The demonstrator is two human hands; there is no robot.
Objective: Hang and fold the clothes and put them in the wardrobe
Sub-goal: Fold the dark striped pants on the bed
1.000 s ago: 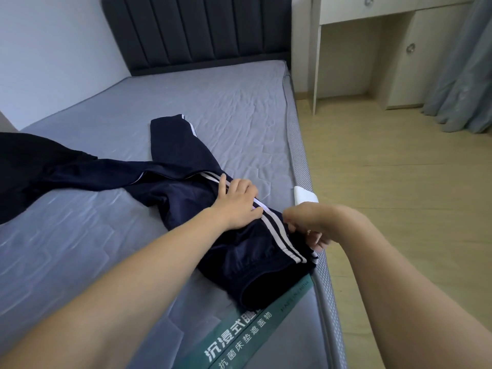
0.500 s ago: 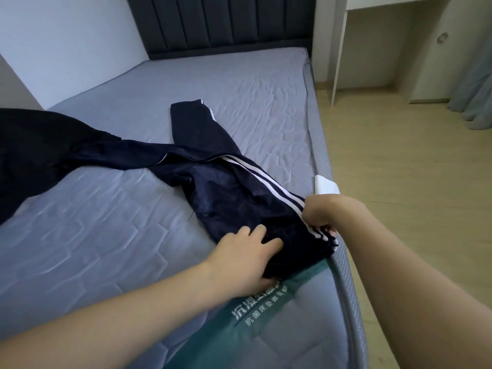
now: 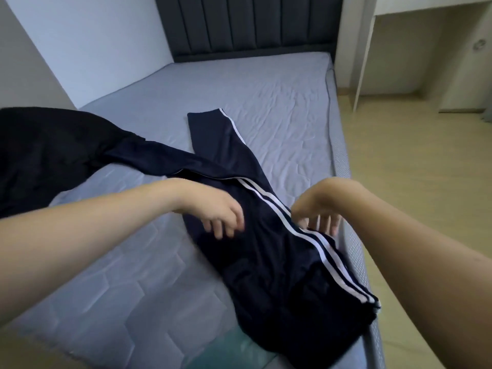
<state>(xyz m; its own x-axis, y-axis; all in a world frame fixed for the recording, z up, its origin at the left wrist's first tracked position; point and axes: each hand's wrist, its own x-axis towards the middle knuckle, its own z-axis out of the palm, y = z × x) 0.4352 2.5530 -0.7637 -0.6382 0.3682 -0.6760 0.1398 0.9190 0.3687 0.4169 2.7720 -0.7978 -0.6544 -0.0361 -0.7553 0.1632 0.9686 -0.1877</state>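
both hands are lifting off the navy track pants (image 3: 277, 262); the left hand (image 3: 218, 214) and right hand (image 3: 318, 218) are hovering with loose, empty fingers. lying at the bed (image 3: 279, 102) edge, the soft, slippery pants are wanting a waistband grip, with open mattress beyond them.

navy white-striped track pants (image 3: 279, 262), spread rumpled on mattress (image 3: 279, 107)

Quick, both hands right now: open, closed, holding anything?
Left hand: open, fingers loosely curled above the navy track pants, holding nothing.
Right hand: open, fingers pointing down at the striped edge, no grip visible.
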